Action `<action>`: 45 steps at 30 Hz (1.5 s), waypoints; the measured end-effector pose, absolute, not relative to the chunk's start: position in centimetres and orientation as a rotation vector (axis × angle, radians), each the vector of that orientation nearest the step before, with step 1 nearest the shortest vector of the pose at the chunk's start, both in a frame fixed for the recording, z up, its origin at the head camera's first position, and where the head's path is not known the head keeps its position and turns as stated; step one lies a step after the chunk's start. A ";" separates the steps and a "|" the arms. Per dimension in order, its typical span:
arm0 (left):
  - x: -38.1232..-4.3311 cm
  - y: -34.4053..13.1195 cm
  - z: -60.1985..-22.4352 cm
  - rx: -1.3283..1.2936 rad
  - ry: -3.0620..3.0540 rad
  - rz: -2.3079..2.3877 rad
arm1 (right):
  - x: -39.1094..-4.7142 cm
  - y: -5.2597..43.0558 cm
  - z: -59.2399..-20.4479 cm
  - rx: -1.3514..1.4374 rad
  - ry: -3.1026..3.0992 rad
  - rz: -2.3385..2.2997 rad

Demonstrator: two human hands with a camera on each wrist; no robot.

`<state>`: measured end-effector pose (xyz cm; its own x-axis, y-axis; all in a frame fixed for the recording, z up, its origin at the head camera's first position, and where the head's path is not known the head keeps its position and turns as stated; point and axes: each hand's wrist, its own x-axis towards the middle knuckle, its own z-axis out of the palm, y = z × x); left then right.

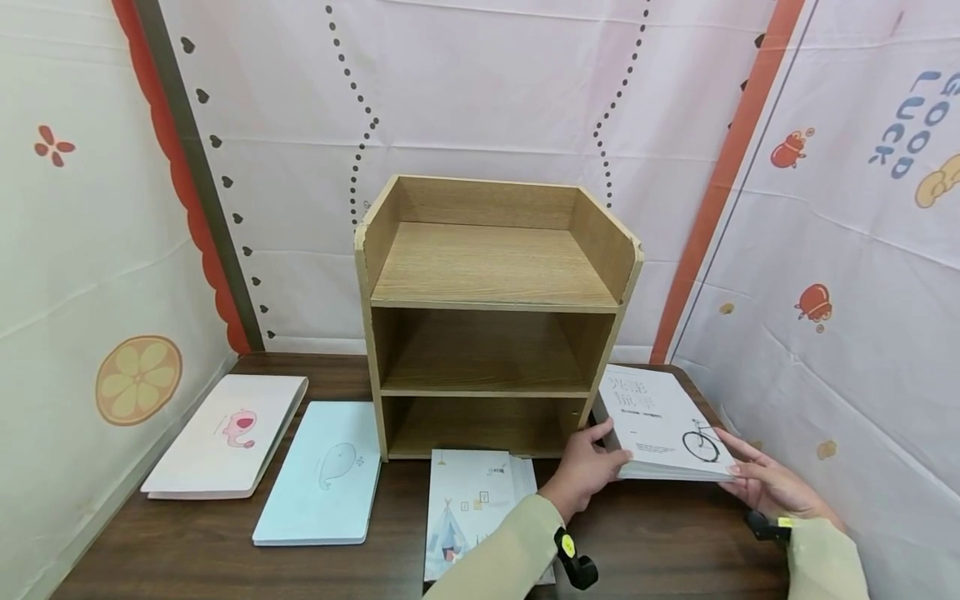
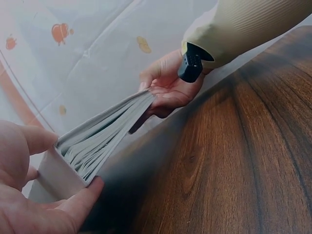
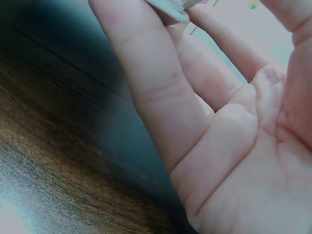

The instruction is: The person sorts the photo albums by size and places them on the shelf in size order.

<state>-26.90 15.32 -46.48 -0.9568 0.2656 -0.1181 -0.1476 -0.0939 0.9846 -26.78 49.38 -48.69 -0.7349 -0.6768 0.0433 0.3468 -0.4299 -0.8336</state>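
Both hands hold a thick white book with a bicycle drawn on its cover, just right of the wooden shelf. My left hand grips the spine side, thumb and fingers on opposite covers in the left wrist view, where the book slants with its pages slightly fanned. At the opposite corner, my right hand pinches the book, thumb above and fingers beneath. The right wrist view shows mostly that palm, with only a corner of the book at the top. A dark shadow lies under the book.
On the dark wooden table lie a white book with a pink elephant, a light blue book with a whale, and tent-covered books partly behind the left forearm. Printed cloth walls enclose the table.
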 end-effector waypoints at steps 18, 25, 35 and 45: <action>-26.5 14.8 -45.5 0.165 1.866 2.184 | -26.9 48.9 -47.8 -0.627 1.067 -2.213; -26.4 14.7 -44.7 0.151 1.885 2.170 | -27.0 49.0 -47.5 -0.686 1.055 -2.214; -26.3 14.3 -44.0 0.197 1.893 2.170 | -26.3 48.5 -46.4 -0.644 1.092 -2.231; -26.2 14.3 -43.2 0.212 1.884 2.191 | -26.2 48.4 -45.2 -0.626 1.107 -2.249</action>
